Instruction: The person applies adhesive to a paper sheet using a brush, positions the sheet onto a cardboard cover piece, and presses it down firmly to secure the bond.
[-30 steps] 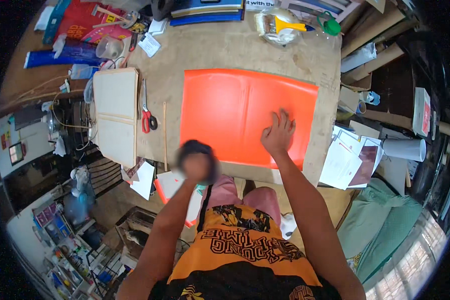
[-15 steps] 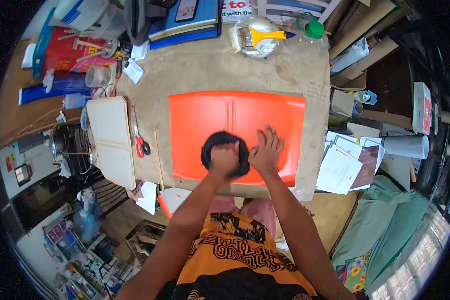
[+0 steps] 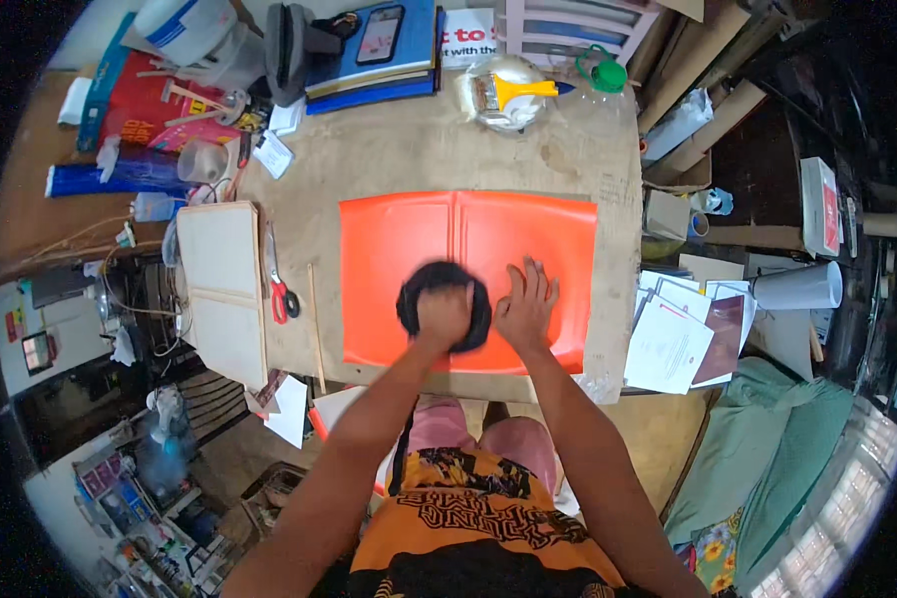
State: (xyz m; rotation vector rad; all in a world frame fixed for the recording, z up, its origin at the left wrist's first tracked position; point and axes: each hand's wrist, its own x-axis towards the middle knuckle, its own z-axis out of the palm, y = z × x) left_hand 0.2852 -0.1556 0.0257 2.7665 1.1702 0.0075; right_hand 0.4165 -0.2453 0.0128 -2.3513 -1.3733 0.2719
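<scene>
A glossy orange-red cover sheet lies flat on the table, with two raised ridges running down its middle. My left hand is closed on a bunched black cloth and presses it against the sheet, left of centre near the close edge. Cloth and hand are slightly blurred. To its right, my right hand rests on the sheet with fingers spread, holding nothing.
Left of the sheet lie a wooden stick, red-handled scissors and a cream board panel. Beyond it sit a yellow-handled brush on a bowl and blue books with a phone. Papers lie right.
The view has shifted slightly. My left hand and the black cloth stay on the sheet, blurred by motion in both frames. My right hand remains spread on the sheet.
</scene>
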